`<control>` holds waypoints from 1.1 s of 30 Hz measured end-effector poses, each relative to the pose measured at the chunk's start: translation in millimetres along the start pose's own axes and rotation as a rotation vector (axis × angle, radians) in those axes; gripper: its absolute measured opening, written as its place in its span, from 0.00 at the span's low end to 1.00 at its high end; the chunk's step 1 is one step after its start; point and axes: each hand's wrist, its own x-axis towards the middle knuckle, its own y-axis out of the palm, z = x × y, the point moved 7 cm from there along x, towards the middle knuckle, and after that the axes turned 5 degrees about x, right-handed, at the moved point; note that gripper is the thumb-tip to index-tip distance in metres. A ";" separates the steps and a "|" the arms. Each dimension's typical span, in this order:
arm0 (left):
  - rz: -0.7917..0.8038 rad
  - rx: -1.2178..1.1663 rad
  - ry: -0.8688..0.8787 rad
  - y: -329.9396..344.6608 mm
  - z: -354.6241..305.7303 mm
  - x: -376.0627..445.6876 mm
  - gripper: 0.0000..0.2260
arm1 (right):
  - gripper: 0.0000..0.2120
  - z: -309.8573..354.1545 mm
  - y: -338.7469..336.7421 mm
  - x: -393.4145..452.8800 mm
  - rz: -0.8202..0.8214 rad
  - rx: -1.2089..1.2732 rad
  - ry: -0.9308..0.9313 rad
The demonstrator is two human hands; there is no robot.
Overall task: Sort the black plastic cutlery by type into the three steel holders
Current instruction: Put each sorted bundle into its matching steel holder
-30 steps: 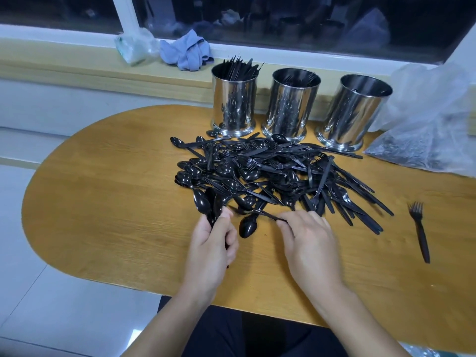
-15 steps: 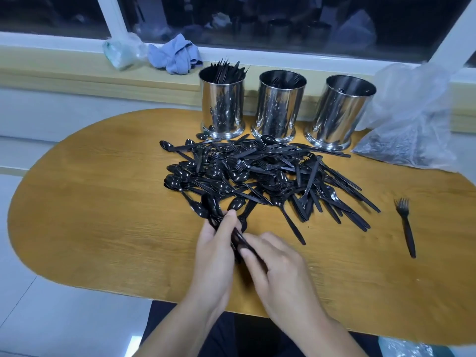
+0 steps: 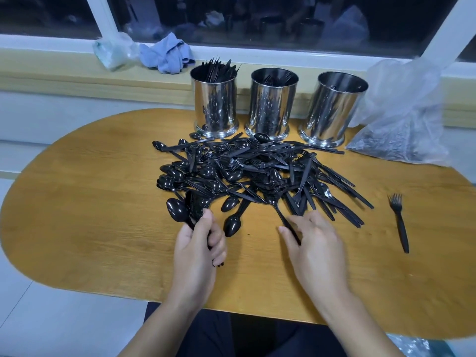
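L hand (image 3: pixel 198 243) is fisted round a small bunch of spoons (image 3: pixel 185 211), bowls sticking out just past its thumb, handles hidden in the palm. R hand (image 3: pixel 315 242) is spread fairly wide, palm down, fingertips on a thin black handle (image 3: pixel 286 221) that runs out of the near edge of the pile; can't tell if it's pinched yet or just touched, nor which type it is.

Step, as I read it: gathering spoons into the L fist while the R picks the next pc. Next move prob needs that handle drawn toward the body w/o dragging the tangle along, then checked for type.

Between the hands, just ahead, a loose spoon (image 3: pixel 231 225) lies clear. Beyond the fingers, the main pile of cutlery (image 3: pixel 257 173) is heavily interlocked, so most of the job is left. Well off to the R of the R hand, a lone fork (image 3: pixel 399 220). Past the pile stand three steel holders: left holder (image 3: pixel 215 104) full, middle holder (image 3: pixel 271 104) partly, right holder (image 3: pixel 332 109) nearly bare. Pile butts against their bases, so reaching over may knock pcs. Clear plastic bag (image 3: pixel 401 117) far R; blue cloth (image 3: pixel 167 54) on the sill.
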 end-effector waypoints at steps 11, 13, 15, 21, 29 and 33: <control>0.021 0.081 -0.013 2.0 -1.0 -6.7 0.17 | 0.03 -6.5 -14.7 -4.8 0.041 -0.141 0.066; 0.018 0.126 0.001 3.2 -3.3 -7.4 0.17 | 0.04 -6.3 -15.8 -6.6 0.042 -0.092 0.052; 0.024 0.153 -0.023 5.8 -4.8 -8.8 0.16 | 0.06 -2.8 -14.7 -9.6 0.067 0.076 0.059; 0.081 0.166 -0.033 14.3 -9.3 -8.6 0.13 | 0.11 54.4 7.9 -22.7 0.288 0.584 -0.003; 0.062 0.139 -0.015 5.6 -9.4 -4.3 0.25 | 0.11 84.3 30.1 -25.7 0.380 0.624 -0.062; 0.018 0.062 0.024 -4.9 -12.9 2.2 0.21 | 0.03 65.7 29.6 -11.5 0.245 0.510 -0.059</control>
